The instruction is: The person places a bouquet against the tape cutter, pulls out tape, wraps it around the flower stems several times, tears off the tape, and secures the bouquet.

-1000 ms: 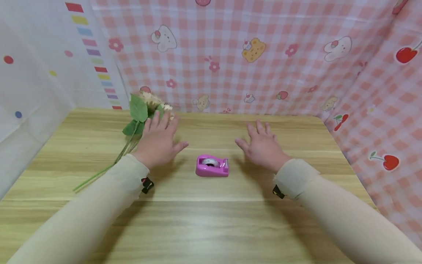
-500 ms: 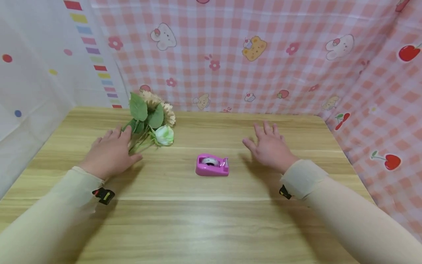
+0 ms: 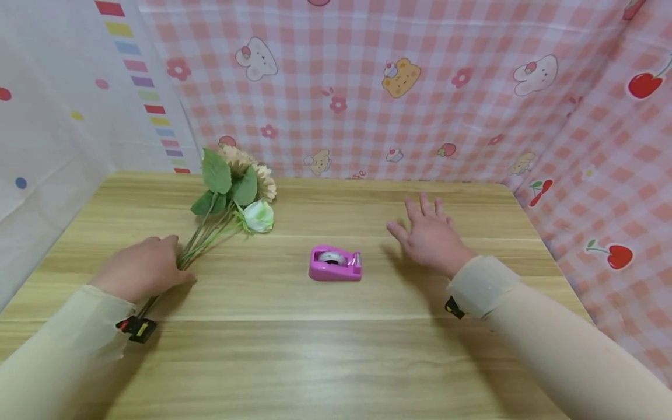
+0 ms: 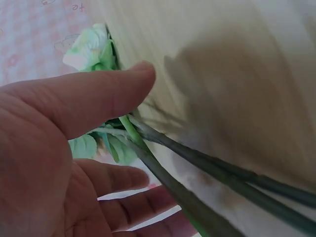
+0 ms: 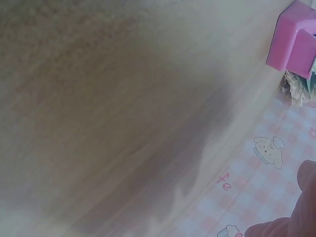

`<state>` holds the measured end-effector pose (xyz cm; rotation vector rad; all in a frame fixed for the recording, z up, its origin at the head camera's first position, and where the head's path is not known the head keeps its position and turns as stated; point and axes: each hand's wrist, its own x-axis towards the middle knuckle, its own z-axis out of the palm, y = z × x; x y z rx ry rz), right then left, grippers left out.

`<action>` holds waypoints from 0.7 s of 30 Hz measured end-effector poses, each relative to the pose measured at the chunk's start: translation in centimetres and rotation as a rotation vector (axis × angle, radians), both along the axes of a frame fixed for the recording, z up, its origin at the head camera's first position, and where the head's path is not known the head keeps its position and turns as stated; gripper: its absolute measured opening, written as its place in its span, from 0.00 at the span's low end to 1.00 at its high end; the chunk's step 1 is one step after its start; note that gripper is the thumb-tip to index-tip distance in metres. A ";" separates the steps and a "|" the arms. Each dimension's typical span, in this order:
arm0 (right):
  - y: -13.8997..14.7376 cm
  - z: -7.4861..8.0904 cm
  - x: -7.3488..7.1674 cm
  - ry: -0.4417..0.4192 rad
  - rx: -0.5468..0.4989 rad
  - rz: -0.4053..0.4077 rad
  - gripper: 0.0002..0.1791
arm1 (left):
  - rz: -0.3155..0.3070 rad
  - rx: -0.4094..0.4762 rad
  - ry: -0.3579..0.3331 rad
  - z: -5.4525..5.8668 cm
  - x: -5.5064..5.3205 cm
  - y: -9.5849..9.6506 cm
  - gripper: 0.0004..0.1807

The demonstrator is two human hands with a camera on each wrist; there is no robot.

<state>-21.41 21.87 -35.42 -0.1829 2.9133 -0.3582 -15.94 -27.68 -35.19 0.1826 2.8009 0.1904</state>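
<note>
My left hand (image 3: pixel 140 269) is low over the stems of a bunch of artificial flowers at the left of the table. In the left wrist view, the green stems (image 4: pixel 197 163) pass between my thumb (image 4: pixel 113 91) and my loosely extended fingers, with a gap on the thumb side. The flower heads lie farther back: a white-green rose (image 3: pixel 258 216), cream blooms (image 3: pixel 265 184) and broad green leaves (image 3: pixel 216 171). To the right, my right hand (image 3: pixel 433 240) holds nothing, its fingers spread above the wood. A pink tape dispenser (image 3: pixel 335 265) stands between the hands.
The wooden table (image 3: pixel 325 344) meets a pink checked cloth (image 3: pixel 336 76) along its back edge. A white dotted cloth (image 3: pixel 52 134) hangs on the left, and more checked cloth (image 3: pixel 593 221) borders the right side.
My left hand has moved left and toward me, from above the flower heads down to the stems, uncovering the rose. My right hand shifted slightly right, then stayed. The flowers lie as before.
</note>
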 end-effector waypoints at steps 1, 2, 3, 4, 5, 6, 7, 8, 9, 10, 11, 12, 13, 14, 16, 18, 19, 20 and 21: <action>0.0 0.0 0.0 0.001 0.001 -0.001 0.53 | -0.007 -0.001 -0.009 0.0 0.1 -0.2 0.36; 0.1 -0.1 0.0 0.002 0.002 0.000 0.53 | -0.010 -0.001 -0.019 0.0 0.2 -0.3 0.34; 0.1 -0.1 0.0 0.001 0.003 -0.001 0.54 | -0.010 -0.003 -0.028 -0.1 0.3 -0.5 0.32; 0.1 -0.1 0.0 0.001 0.004 -0.001 0.54 | -0.007 -0.003 -0.037 -0.1 0.4 -0.6 0.30; 0.1 -0.1 0.0 -0.001 0.004 -0.002 0.54 | -0.004 -0.003 -0.044 -0.1 0.5 -0.7 0.28; 0.1 -0.1 0.0 -0.001 0.005 -0.002 0.54 | -0.001 -0.002 -0.048 -0.1 0.6 -0.8 0.27; 0.1 -0.2 0.0 -0.001 0.007 -0.002 0.54 | 0.000 -0.003 -0.046 -0.2 0.6 -0.9 0.27; 0.1 -0.2 0.0 -0.002 0.009 -0.001 0.54 | 0.001 -0.005 -0.048 -0.2 0.7 -1.1 0.28; 0.1 -0.2 0.0 -0.003 0.009 -0.001 0.54 | 0.003 -0.008 -0.047 -0.3 0.7 -1.2 0.28; 0.1 -0.2 0.0 -0.003 0.010 -0.001 0.53 | 0.005 -0.008 -0.051 -0.3 0.7 -1.3 0.28; 0.1 -0.2 0.0 -0.003 0.010 -0.001 0.53 | 0.006 -0.010 -0.051 -0.3 0.7 -1.3 0.29; 0.1 -0.2 0.0 -0.001 0.010 -0.001 0.53 | 0.007 -0.011 -0.050 -0.4 0.7 -1.4 0.29; 0.1 -0.3 0.0 0.002 0.013 0.000 0.53 | 0.008 -0.011 -0.051 -0.5 0.7 -1.4 0.27; 0.1 -0.4 0.0 0.003 0.013 0.001 0.54 | 0.010 -0.009 -0.056 -0.5 0.7 -1.5 0.26; 0.2 -0.5 0.0 0.007 0.015 0.003 0.54 | 0.011 -0.005 -0.056 -0.6 0.7 -1.5 0.22; 0.2 -0.7 0.0 0.008 0.017 0.005 0.54 | 0.006 0.001 -0.051 -0.7 0.8 -1.5 0.20; 0.2 -0.7 0.0 0.008 0.019 0.006 0.54 | 0.004 0.003 -0.050 -0.7 0.8 -1.5 0.19; 0.1 -0.8 0.0 0.006 0.019 0.005 0.54 | 0.001 0.003 -0.047 -0.7 0.9 -1.4 0.18; 0.1 -0.8 0.0 0.006 0.020 0.005 0.54 | -0.004 0.002 -0.042 -0.7 0.9 -1.5 0.17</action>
